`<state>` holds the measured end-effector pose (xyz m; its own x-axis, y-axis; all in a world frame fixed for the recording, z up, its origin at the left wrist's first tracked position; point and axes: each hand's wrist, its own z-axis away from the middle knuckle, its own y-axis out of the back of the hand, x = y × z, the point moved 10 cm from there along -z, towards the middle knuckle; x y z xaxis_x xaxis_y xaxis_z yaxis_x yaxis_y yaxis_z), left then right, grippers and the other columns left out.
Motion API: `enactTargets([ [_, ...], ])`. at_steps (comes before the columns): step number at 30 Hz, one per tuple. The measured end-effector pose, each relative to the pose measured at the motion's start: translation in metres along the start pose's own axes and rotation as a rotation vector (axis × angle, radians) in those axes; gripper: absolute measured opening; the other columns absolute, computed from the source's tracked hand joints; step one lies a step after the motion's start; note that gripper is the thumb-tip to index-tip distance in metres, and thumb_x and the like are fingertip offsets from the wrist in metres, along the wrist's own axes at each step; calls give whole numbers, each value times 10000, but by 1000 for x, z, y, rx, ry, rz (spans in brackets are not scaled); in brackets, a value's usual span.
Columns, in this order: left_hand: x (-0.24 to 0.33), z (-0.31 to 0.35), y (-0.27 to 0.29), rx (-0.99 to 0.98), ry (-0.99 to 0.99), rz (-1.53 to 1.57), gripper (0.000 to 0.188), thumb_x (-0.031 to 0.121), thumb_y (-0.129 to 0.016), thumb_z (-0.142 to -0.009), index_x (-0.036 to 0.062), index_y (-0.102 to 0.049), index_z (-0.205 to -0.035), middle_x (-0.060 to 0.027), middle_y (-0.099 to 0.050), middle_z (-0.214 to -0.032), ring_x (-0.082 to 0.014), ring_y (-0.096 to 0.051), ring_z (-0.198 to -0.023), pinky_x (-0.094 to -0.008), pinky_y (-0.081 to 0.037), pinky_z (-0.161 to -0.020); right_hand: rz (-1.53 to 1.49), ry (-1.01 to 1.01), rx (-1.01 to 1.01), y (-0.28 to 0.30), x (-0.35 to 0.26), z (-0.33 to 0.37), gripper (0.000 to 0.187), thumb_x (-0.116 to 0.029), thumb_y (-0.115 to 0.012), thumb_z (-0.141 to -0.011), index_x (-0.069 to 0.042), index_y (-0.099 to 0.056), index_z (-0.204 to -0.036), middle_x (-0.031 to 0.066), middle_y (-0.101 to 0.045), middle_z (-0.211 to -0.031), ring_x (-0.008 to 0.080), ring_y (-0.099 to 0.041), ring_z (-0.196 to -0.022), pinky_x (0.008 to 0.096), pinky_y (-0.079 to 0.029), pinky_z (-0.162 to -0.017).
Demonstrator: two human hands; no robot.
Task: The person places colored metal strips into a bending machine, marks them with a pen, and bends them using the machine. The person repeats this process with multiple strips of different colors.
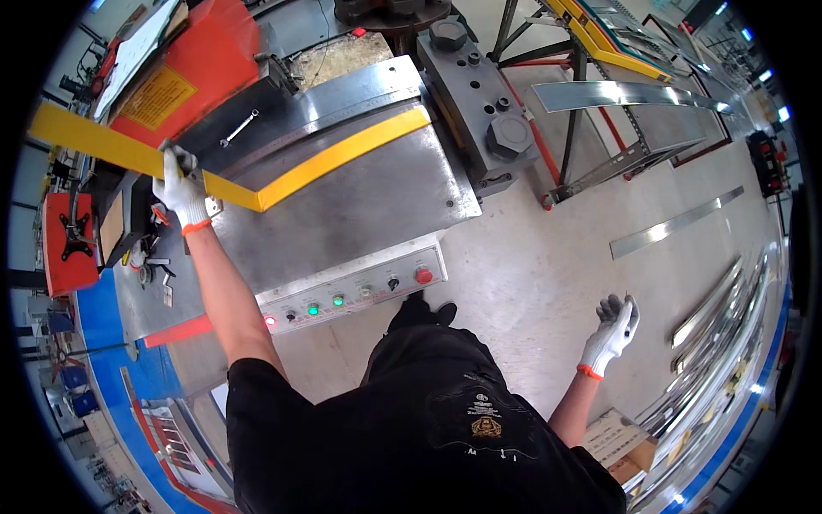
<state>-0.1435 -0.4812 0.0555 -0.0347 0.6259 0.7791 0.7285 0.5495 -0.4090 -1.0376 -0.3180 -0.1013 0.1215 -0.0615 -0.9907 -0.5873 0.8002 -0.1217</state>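
My left hand [180,184], in a white glove with an orange cuff, is closed on a long yellow strip [342,154]. The strip has a sharp bend just right of the hand; one leg runs over the grey steel machine bed [342,214] toward the far right, and the other sticks out past the hand to the far left. My right hand [612,332], gloved the same way, hangs out to the right over the floor, fingers loosely curled and apart, with nothing visible in it. Beyond the left hand, a wrench [240,128] lies on the machine.
A control panel [360,287] with buttons and a red knob runs along the bed's near edge. A heavy block with large bolts [509,137] stands at its right. Shiny metal strips [676,224] lie on the floor at right, near a cardboard box [612,441]. A metal rack [582,111] stands behind.
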Motion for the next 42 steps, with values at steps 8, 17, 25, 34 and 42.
enactTargets([
  [8, -37, -48, -28, -92, -22, 15, 298, 119, -597, -959, -87, -608, -1175, -113, -613, -849, -188, -493, -663, -339, -390, -609, 40, -68, -307, -174, 29, -101, 325, -236, -608, -993, -39, -554, -1246, 179, -686, -985, 242, -677, -757, 341, -549, -663],
  [17, -56, -58, -19, -127, 40, -79, 506, 293, -610, -948, -55, -539, -1309, -111, -553, -951, -202, -429, -773, -339, -359, -691, 143, -406, -636, -348, 106, -128, 382, -179, -619, -975, -21, -515, -1307, 175, -669, -1090, 267, -700, -912, 357, -588, -758],
  [25, -51, -48, -8, 77, 77, -122, 483, 325, -586, -955, -41, -560, -1269, -148, -581, -1026, -264, -512, -903, -409, -443, -889, 281, -381, -932, -501, 157, -130, 444, -109, -662, -928, 29, -527, -1328, 90, -659, -1116, 102, -620, -834, 226, -510, -766],
  [34, -52, -43, 39, 254, 224, -173, 523, 510, -519, -928, 33, -534, -1143, -128, -501, -1030, -320, -479, -1050, -540, -325, -1073, 424, -287, -1089, -565, 168, -102, 236, -29, -627, -926, 0, -610, -1160, 50, -674, -1027, 105, -612, -929, 246, -494, -841],
  [42, -42, -56, 43, 171, 211, -122, 549, 497, -553, -879, 42, -553, -1186, -144, -501, -1025, -323, -477, -926, -501, -413, -902, 397, -524, -983, -548, 195, -112, 278, -41, -570, -963, -3, -578, -1238, 82, -658, -1109, 144, -623, -972, 289, -523, -858],
])
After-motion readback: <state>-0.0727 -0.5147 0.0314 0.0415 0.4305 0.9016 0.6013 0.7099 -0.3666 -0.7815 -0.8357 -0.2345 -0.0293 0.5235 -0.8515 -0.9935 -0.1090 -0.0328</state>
